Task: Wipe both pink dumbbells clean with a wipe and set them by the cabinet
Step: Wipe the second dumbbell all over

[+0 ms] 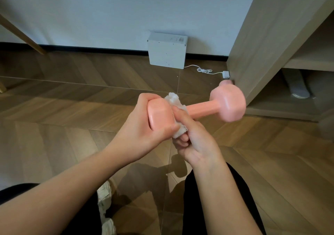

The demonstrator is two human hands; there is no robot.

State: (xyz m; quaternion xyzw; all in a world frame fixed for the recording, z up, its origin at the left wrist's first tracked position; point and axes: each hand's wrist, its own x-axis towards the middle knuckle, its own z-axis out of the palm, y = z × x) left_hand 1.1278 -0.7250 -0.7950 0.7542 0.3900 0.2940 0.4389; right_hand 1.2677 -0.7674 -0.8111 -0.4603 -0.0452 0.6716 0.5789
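Head view looks down on a wooden herringbone floor [72, 108] spreading beneath and around the fingers, with a pale wall [108, 8] well beyond them. A light wooden cabinet [262, 44] stands beyond and to the right of the fingers, and a white box [167, 52] sits at the wall straight ahead of them. The pink dumbbell [198, 110] is held in the air, roughly level, its far head to the right of the fingers and near the cabinet's front corner. The left hand [142, 126] grips the near head, fingers curled over its top and thumb across its near side. The right hand [196, 142] pinches a crumpled white wipe [174, 100] against the dumbbell where the near head meets the handle, forefinger laid over the wipe and the other fingers curled beneath. A white cable [204, 70] lies on the floor between box and cabinet. Past the far head, just beside the cabinet's foot, a small part of a second dumbbell [225, 83] shows.
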